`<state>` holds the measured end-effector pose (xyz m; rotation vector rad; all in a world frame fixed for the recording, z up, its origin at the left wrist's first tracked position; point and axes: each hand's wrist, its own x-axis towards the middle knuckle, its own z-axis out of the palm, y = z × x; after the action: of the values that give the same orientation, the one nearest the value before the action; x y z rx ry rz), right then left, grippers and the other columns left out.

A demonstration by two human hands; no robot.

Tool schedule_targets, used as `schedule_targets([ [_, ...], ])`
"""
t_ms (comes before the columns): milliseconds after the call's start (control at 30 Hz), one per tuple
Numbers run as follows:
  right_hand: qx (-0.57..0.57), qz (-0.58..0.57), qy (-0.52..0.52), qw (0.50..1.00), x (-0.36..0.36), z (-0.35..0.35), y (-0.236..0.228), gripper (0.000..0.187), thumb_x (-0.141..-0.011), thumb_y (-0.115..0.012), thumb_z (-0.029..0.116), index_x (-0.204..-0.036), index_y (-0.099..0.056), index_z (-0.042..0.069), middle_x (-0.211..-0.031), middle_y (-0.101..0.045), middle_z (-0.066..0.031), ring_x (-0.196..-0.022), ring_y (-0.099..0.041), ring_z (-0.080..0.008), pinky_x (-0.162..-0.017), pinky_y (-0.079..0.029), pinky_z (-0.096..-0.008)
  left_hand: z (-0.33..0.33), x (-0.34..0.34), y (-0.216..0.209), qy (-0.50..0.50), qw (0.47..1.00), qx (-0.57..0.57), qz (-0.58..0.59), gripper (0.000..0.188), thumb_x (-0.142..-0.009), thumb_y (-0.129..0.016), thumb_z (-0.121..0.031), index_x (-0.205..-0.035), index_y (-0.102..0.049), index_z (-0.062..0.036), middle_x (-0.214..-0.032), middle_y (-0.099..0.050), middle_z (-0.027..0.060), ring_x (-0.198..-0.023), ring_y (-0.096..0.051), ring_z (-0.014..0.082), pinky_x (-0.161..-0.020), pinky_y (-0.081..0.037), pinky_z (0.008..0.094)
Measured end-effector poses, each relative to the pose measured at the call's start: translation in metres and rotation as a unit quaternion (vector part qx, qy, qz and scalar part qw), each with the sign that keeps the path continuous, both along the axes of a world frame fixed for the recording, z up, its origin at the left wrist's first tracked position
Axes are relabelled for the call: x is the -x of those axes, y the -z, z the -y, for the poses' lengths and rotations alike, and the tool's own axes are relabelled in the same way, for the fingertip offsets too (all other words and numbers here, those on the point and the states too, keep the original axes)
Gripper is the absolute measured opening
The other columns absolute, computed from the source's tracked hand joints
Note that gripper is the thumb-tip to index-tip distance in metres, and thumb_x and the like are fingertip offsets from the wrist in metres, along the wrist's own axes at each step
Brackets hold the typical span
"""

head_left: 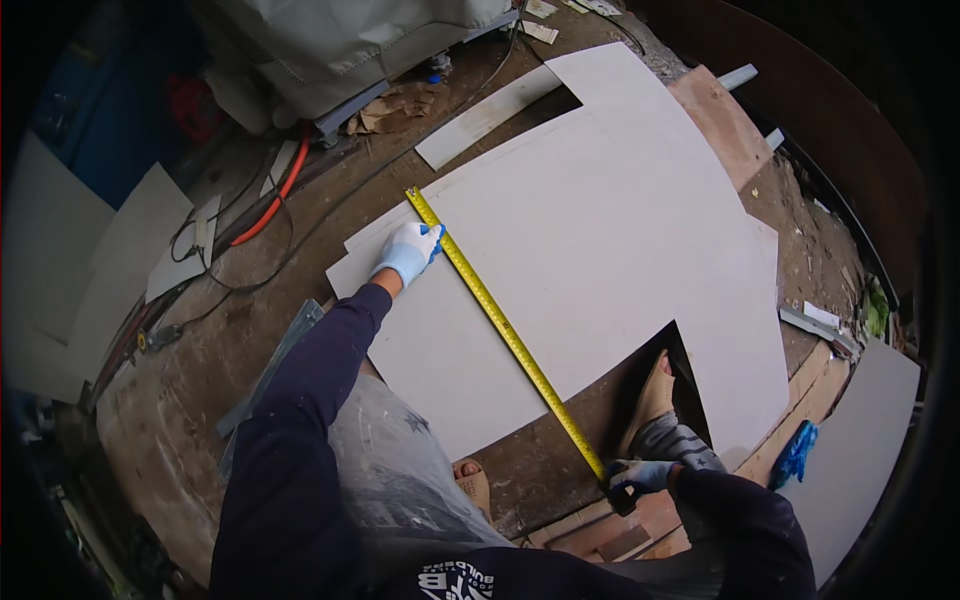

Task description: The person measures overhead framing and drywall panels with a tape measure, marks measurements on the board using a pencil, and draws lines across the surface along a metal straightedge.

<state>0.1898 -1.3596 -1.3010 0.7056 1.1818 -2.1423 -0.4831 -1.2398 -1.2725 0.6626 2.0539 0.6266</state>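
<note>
A yellow tape measure [510, 335] is pulled out across a large white sheet panel [610, 210] lying on the floor. Its hooked end is by the panel's far left edge. My left hand [410, 250], in a white and blue glove, pinches the blade a little below that end. My right hand [642, 476], gloved too, grips the dark tape case past the panel's near edge, beside my foot. The panel has a notch cut into its near side, with my right sandal [652, 400] standing in it. Another sheet edge shows underneath at the left.
A grey covered object [350, 50] stands at the far side. Black cable and an orange hose [280, 195] run along the left. More white sheets [110, 270] lean at far left. A blue glove [795, 455] and another panel [860, 450] lie at the right, near wooden boards.
</note>
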Motion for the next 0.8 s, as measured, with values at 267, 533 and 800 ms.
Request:
schedule_targets([
  [267,0.027,0.014,-0.004,1.000,-0.010,0.000,0.013,0.019,-0.096,-0.073,0.026,-0.095,-0.074,0.006,-0.083,-0.073,-0.0037,-0.077,-0.073,-0.0165,-0.073,-0.062,-0.0378,-0.011,-0.016,-0.024,0.156,0.925,-0.032,-0.344,0.046,-0.093,-0.077,-0.051,-0.106,-0.070,-0.0077,-0.101,-0.077,0.0135,-0.079,-0.071,0.0324,-0.072,-0.058,0.0419],
  [533,-0.030,0.068,-0.047,0.996,0.003,-0.007,-0.004,0.022,-0.094,-0.075,0.031,-0.100,-0.073,0.009,-0.088,-0.074,-0.0012,-0.079,-0.072,-0.0152,-0.075,-0.061,-0.0362,-0.006,-0.016,-0.027,0.173,0.878,-0.023,-0.446,0.098,-0.082,-0.081,-0.064,-0.159,-0.047,-0.0148,-0.166,-0.041,0.0160,-0.157,-0.031,0.0358,-0.127,-0.024,0.0614],
  [800,-0.105,0.200,-0.062,0.972,0.022,0.007,0.001,0.041,-0.092,-0.079,0.037,-0.118,-0.065,0.009,-0.100,-0.073,-0.0060,-0.098,-0.070,-0.0162,-0.076,-0.058,-0.0325,-0.008,-0.005,-0.026,0.170,0.896,-0.013,-0.410,0.103,-0.078,-0.084,-0.066,-0.162,-0.043,-0.0208,-0.154,-0.051,0.0150,-0.148,-0.045,0.0332,-0.127,-0.019,0.0636],
])
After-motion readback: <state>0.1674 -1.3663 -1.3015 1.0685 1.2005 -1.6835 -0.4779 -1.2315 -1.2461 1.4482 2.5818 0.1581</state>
